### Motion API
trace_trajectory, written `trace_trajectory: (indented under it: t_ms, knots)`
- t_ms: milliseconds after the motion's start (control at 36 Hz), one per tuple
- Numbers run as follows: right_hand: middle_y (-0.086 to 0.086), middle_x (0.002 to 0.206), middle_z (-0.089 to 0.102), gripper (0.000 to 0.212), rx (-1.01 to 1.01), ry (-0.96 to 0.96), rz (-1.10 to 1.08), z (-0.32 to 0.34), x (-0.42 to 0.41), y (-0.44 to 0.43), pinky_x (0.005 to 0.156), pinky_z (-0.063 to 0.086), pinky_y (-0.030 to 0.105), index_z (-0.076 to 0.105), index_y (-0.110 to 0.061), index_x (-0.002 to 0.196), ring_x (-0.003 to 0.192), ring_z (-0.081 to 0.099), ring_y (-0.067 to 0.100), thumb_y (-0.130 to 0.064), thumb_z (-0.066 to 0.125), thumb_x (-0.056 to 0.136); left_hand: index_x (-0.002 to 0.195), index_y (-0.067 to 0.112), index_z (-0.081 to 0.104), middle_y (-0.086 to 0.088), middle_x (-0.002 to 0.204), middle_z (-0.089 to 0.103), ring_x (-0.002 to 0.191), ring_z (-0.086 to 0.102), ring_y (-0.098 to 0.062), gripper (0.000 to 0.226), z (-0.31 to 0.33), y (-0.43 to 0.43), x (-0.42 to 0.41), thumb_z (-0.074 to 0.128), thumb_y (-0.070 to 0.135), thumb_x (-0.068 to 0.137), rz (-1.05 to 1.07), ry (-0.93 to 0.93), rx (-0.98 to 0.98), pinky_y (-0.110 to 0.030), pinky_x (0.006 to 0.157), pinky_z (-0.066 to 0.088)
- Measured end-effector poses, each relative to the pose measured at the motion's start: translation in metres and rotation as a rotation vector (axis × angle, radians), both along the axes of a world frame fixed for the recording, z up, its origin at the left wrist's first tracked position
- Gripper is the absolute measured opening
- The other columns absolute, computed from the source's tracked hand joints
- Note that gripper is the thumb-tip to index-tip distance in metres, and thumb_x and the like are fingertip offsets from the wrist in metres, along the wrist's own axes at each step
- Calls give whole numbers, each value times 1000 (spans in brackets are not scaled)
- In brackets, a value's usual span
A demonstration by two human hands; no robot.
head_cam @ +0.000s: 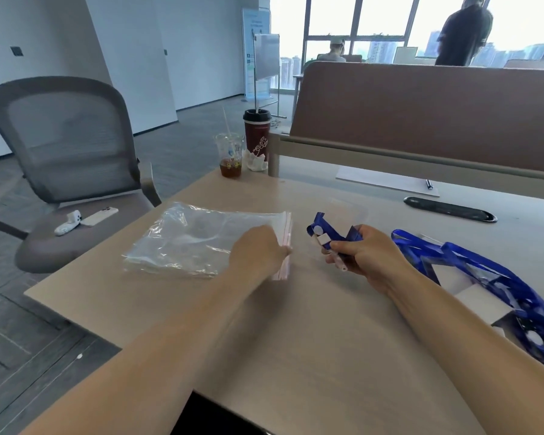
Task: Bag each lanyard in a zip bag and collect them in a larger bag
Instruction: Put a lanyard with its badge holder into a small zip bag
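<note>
A stack of clear zip bags with red zip strips lies on the table left of centre. My left hand rests on its right edge, fingertips pinching at the zip strips; the view is blurred there. My right hand is closed around a folded blue lanyard with white tags, held just above the table to the right of the bags. A heap of more blue lanyards lies at the right on a clear larger bag holding white cards.
Two drink cups stand at the table's far left corner. A black cable tray, a sheet of paper and a pen lie near the brown divider. A grey chair holding a phone and controller stands left. Two people are by the windows.
</note>
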State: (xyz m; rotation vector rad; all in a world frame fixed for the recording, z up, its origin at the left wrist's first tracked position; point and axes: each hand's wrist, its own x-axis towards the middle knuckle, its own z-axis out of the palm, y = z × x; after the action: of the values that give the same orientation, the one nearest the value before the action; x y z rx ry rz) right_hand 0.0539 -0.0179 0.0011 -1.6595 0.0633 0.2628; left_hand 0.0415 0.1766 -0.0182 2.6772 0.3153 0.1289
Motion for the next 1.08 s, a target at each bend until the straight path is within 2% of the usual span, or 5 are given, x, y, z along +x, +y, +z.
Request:
trace_trajectory:
  t_ms: [222, 389, 694, 917, 1083]
  knots:
    - [16, 91, 77, 35, -26, 12, -4, -7, 6, 2, 70, 61, 35, 51, -2, 119, 84, 76, 31, -3, 69, 90, 107, 6, 62, -10, 106, 64, 100, 61, -28, 22, -4, 1, 5, 52, 19, 93, 13, 3, -16, -32, 81, 44]
    - [19, 95, 76, 35, -36, -1, -1, -9, 7, 2, 86, 58, 46, 50, -2, 120, 85, 75, 33, -2, 68, 90, 82, 9, 60, -6, 77, 57, 85, 64, -30, 11, 0, 7, 5, 51, 3, 83, 32, -12, -11, -30, 67, 43]
    - [16, 93, 77, 41, -19, 15, 20, -5, 3, 5, 71, 60, 35, 50, -5, 126, 82, 76, 30, -5, 70, 90, 89, 11, 62, -3, 91, 66, 90, 63, -24, 24, 16, 15, 1, 61, 35, 96, -15, -105, -17, -33, 79, 46]
    - [17, 93, 76, 43, -19, 4, 14, 7, -6, 3, 61, 58, 30, 47, -5, 127, 78, 76, 27, -4, 69, 90, 101, 10, 56, -3, 102, 61, 89, 54, -22, 5, 37, 17, -12, 52, 11, 98, -36, -136, 19, -29, 73, 40]
    - [17, 93, 76, 40, -22, -13, 9, 13, -14, 1, 62, 58, 30, 47, -8, 123, 77, 75, 27, -4, 69, 90, 116, 10, 67, -7, 117, 64, 107, 60, -25, 26, 45, 12, -22, 60, 8, 91, -37, -116, -4, -28, 82, 43]
